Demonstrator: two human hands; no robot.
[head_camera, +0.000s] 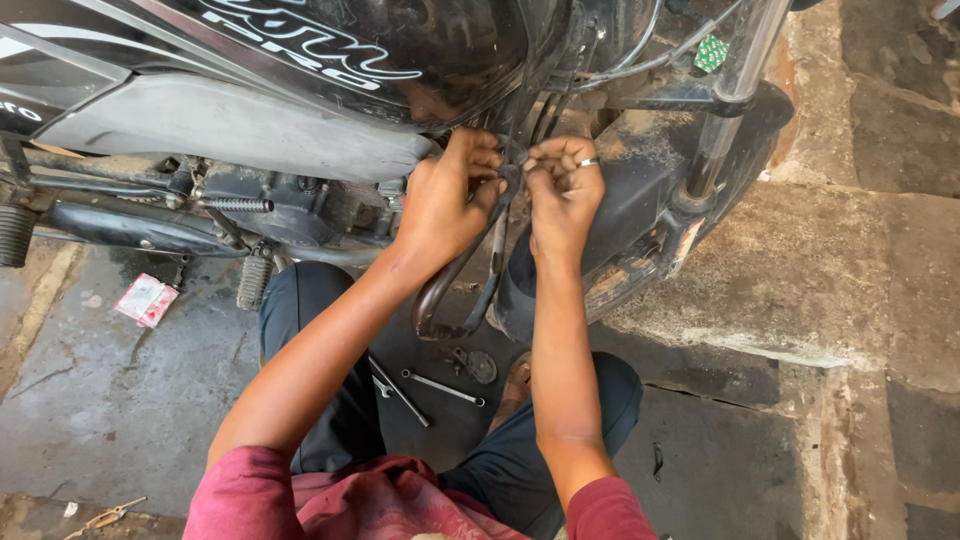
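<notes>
Left hand (445, 195): raised to the frame just under the motorcycle's tank, fingers curled narrow and pinched on the bundle of black cables (512, 180).
Right hand (562, 195): just beside the left, nearly touching it, fingertips closed on the same cables from the other side; a ring (588, 162) sits on 1 finger.
Black cables: hang down from behind the tank (400, 50) at the front of the frame, between the 2 hands; what exactly the fingertips grip there is too small to tell.
Motorcycle: stands across the top of the view, black tank above, grey side panel (230, 125) to the left, front fork (735, 100) and mudguard (640, 200) to the right.
Curved dark pipe (445, 295): bends down from below the hands toward the knees.
Floor (120, 400): stained stone slabs.
Spanners: 2 lie on the floor between the knees, a long one (400, 390) and a shorter one (443, 387) just beside it.
Round metal part (482, 367): on the floor near the spanners.
Pink packet (146, 299): on the floor to the left, well apart from the hands.
Person: crouched, dark trousers, red sleeves.
</notes>
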